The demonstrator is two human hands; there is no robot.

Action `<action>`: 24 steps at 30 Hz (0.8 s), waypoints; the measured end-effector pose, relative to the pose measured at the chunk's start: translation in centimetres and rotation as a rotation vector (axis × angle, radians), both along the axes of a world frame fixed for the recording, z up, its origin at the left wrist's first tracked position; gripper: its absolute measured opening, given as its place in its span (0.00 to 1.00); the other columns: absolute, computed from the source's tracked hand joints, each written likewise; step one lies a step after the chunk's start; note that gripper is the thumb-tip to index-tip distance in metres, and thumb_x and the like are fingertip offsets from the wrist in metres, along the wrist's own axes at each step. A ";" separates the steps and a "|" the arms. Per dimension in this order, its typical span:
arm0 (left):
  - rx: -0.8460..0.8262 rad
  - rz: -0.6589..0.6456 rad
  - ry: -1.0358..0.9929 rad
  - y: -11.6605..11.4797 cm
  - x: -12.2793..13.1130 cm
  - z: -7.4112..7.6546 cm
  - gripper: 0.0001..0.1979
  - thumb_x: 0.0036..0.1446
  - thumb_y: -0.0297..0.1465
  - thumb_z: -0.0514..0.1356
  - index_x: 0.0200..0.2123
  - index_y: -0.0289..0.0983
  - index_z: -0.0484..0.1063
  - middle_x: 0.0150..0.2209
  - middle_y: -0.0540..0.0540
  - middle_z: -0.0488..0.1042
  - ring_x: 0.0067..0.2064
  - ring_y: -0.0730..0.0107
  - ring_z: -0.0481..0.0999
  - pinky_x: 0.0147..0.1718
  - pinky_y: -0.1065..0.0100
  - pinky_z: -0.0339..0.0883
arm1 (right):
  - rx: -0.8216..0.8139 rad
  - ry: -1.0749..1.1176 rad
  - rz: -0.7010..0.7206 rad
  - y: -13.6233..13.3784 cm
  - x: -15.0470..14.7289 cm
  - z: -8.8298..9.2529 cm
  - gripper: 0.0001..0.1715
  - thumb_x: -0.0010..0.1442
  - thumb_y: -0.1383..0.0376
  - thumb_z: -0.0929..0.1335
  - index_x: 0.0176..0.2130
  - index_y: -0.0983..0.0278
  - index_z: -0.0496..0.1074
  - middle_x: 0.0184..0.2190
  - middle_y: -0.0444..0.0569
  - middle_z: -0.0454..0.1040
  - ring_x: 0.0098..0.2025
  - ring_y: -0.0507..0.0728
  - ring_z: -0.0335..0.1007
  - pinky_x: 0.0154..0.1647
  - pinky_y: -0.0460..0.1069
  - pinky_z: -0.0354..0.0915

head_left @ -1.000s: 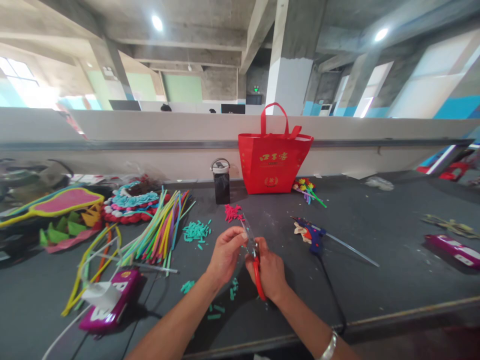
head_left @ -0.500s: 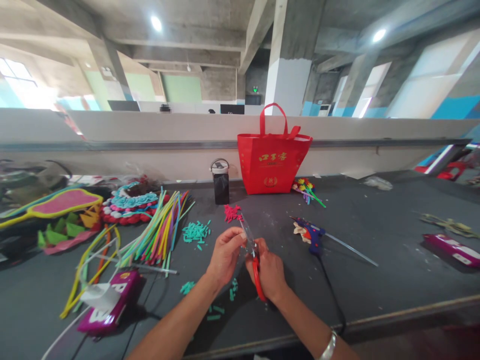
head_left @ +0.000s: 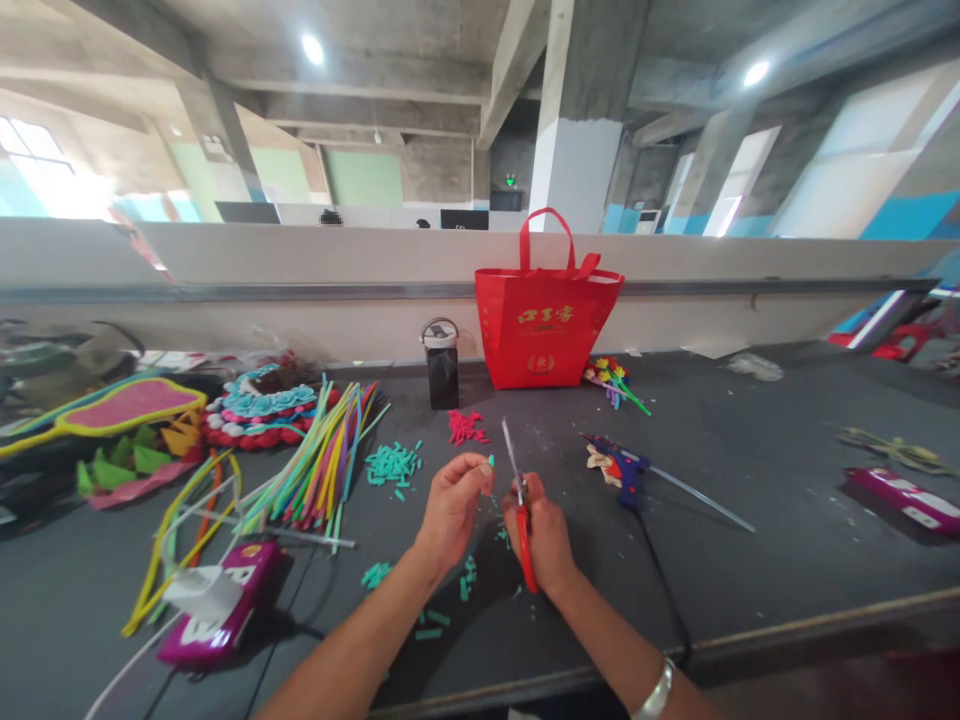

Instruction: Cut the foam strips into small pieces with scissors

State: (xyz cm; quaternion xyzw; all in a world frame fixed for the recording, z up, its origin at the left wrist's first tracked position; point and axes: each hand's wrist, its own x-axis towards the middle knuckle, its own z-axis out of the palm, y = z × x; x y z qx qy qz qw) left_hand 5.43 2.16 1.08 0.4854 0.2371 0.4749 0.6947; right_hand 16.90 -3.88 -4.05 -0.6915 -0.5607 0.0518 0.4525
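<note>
Between the thumb and fingers of my left hand (head_left: 452, 510) is a small green pipe-cleaner piece (head_left: 491, 461), its tip sticking out at the top. My right hand (head_left: 545, 535) grips red-handled scissors (head_left: 524, 540), their blades pointing up and away, a short gap to the right of the green piece. Below my hands lie loose green cut pieces (head_left: 467, 578). A larger heap of green pieces (head_left: 393, 466) sits to the left of my left hand. Beyond my hands is a small heap of red pieces (head_left: 466, 427).
A bundle of coloured pipe cleaners (head_left: 330, 460) lies left, near a purple tissue pack (head_left: 217, 610). At the back stand a dark bottle (head_left: 442, 370) and a red bag (head_left: 547, 330). A blue glue gun (head_left: 631, 478) with a trailing cord lies right.
The scissors have moved right, away from my left hand, with the blades now apart from the green piece. More green bits show on the table below the hands.
</note>
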 end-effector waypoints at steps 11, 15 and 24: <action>0.781 0.344 0.600 0.7 0.0 -1.6 0.04 0.51 0.28 0.59 0.25 0.37 0.72 0.24 0.51 0.69 0.28 0.72 0.66 0.34 0.68 0.58 | 0.235 0.221 0.095 -0.2 0.5 0.8 0.09 0.64 0.60 0.60 0.39 0.62 0.64 0.29 0.42 0.68 0.29 0.51 0.65 0.34 0.45 0.63; 0.977 0.332 0.712 0.0 0.3 -1.4 0.05 0.53 0.27 0.58 0.26 0.37 0.72 0.24 0.50 0.70 0.30 0.71 0.68 0.36 0.67 0.57 | 0.218 0.194 0.094 0.0 0.4 0.5 0.09 0.64 0.60 0.60 0.39 0.63 0.64 0.30 0.43 0.69 0.32 0.52 0.67 0.36 0.46 0.64; 0.557 0.106 0.538 0.1 0.3 -1.4 0.08 0.53 0.32 0.58 0.26 0.36 0.74 0.24 0.49 0.71 0.29 0.71 0.67 0.32 0.69 0.57 | 0.251 0.097 0.098 -0.2 0.8 0.7 0.11 0.65 0.62 0.57 0.38 0.63 0.64 0.31 0.44 0.68 0.31 0.51 0.66 0.37 0.46 0.63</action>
